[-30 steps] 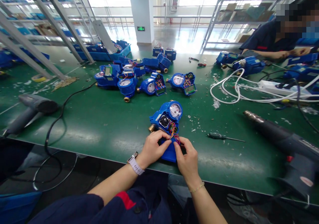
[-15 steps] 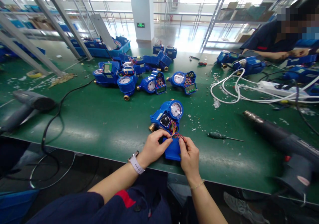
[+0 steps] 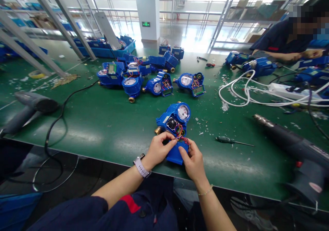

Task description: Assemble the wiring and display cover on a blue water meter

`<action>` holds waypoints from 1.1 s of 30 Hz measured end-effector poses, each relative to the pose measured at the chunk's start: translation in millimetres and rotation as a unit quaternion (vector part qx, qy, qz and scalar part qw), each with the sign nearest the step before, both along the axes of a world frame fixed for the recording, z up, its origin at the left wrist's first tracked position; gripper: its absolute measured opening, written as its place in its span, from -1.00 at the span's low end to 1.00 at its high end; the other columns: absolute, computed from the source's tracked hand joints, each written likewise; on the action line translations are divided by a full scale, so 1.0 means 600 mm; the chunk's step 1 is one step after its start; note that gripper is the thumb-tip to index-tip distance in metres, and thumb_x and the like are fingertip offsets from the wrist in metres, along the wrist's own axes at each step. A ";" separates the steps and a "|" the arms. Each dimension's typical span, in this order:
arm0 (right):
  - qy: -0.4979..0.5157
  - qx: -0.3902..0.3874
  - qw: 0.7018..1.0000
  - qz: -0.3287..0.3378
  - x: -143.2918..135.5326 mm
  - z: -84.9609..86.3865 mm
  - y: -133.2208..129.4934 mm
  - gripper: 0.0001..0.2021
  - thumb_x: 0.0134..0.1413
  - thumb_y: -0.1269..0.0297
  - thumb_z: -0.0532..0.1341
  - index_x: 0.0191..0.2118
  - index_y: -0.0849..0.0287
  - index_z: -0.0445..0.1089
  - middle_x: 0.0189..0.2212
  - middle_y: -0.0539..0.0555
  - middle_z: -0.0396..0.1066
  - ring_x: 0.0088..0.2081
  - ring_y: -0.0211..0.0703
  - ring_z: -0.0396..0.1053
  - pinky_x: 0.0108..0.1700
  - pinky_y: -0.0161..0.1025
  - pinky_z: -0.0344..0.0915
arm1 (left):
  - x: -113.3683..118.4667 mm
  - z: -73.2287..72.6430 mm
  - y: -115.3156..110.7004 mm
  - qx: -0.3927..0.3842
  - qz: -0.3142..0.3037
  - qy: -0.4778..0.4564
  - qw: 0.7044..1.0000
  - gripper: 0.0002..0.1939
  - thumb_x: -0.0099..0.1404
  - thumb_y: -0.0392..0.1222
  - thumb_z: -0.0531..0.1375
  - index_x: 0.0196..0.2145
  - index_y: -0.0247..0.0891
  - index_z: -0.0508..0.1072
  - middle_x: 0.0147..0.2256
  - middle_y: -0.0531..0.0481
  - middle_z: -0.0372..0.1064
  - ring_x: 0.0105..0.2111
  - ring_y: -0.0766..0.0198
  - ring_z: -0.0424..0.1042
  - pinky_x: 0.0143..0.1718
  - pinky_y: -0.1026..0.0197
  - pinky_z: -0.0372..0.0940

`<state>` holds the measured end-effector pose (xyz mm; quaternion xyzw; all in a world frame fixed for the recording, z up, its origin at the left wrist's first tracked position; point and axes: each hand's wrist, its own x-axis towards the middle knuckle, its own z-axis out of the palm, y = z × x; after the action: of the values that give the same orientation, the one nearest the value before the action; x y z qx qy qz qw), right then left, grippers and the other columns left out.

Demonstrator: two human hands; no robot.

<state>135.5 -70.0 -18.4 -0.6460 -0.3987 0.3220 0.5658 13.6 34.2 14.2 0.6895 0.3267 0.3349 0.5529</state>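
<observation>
A blue water meter (image 3: 172, 118) with a round white dial lies near the bench's front edge, its side housing uncovered. Thin coloured wires (image 3: 180, 131) run from that housing to a blue cover (image 3: 175, 155) in front of it. My left hand (image 3: 159, 150) is closed, thumb and forefinger pinching the wires at the cover's back edge. On the cover's right side rests my right hand (image 3: 194, 161), thumb on top and fingers curled round the edge. The right fingertips are partly hidden beside the red wires.
A screwdriver (image 3: 233, 141) lies right of the meter. Heat guns rest at the left (image 3: 33, 107) and right (image 3: 290, 145). Several blue meters (image 3: 133, 84) stand farther back. White cables (image 3: 246, 90) loop near a power strip (image 3: 290, 91). A co-worker (image 3: 282, 42) leans over the bench at right.
My right hand has shifted from the red wires to the cover, its thumb now on top. The cover has turned and moved slightly left. My left hand keeps its pinch on the wires.
</observation>
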 end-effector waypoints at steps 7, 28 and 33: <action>0.009 0.006 1.000 -0.002 0.000 0.002 0.001 -0.58 0.19 0.02 0.19 0.05 0.17 0.29 -0.23 0.11 0.46 -0.22 -0.08 0.42 -0.21 -0.20 0.38 | 0.002 0.003 0.002 -0.073 -0.017 -0.028 0.997 -0.76 0.21 -0.06 0.25 -0.40 -0.33 0.43 -0.43 0.00 0.43 -0.40 0.30 0.40 -0.33 0.29 0.27; 0.047 0.020 0.998 -0.023 0.000 0.007 0.004 -0.57 0.15 0.01 0.22 0.04 0.17 0.31 -0.05 0.17 0.44 -0.07 0.01 0.44 0.03 -0.02 0.36 | -0.023 0.018 0.013 0.320 -0.108 0.076 0.938 -0.84 0.24 -0.23 0.28 -0.19 -0.26 0.51 -0.20 -0.09 0.54 -0.15 0.16 0.50 -0.07 0.09 0.37; 0.179 0.023 0.983 -0.017 -0.002 0.021 0.005 -0.51 0.04 -0.02 0.30 0.01 0.16 0.30 -0.03 0.18 0.44 -0.02 0.08 0.43 0.06 0.05 0.37 | -0.021 0.024 0.005 0.144 -0.103 0.072 0.982 -0.68 0.17 -0.25 0.32 -0.10 -0.27 0.45 -0.12 -0.09 0.50 -0.11 0.17 0.48 -0.02 0.12 0.34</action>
<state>134.3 -67.1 -5.9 -0.5710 -0.2873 0.4139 0.6482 0.9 37.4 28.9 0.8140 0.2415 0.2692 0.4545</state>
